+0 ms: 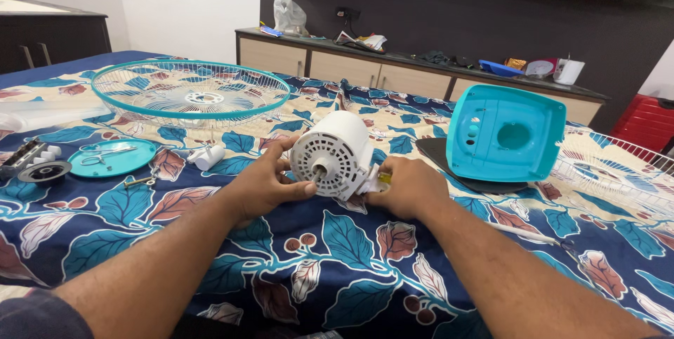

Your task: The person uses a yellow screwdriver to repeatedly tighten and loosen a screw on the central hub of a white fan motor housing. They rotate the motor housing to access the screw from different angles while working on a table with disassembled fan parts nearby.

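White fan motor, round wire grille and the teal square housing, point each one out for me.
white fan motor (335,149), head view, on its vented front face.
round wire grille (191,92), head view, on the wire spokes by its hub.
teal square housing (505,132), head view, on its inner panel.

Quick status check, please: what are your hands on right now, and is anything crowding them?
Left hand and right hand both grip the white fan motor. Motor on floral bedsheet. Turquoise fan housing sits just right, not touching.

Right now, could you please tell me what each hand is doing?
Left hand: gripping the white fan motor at its vented face.
Right hand: closed on the motor's rear end.
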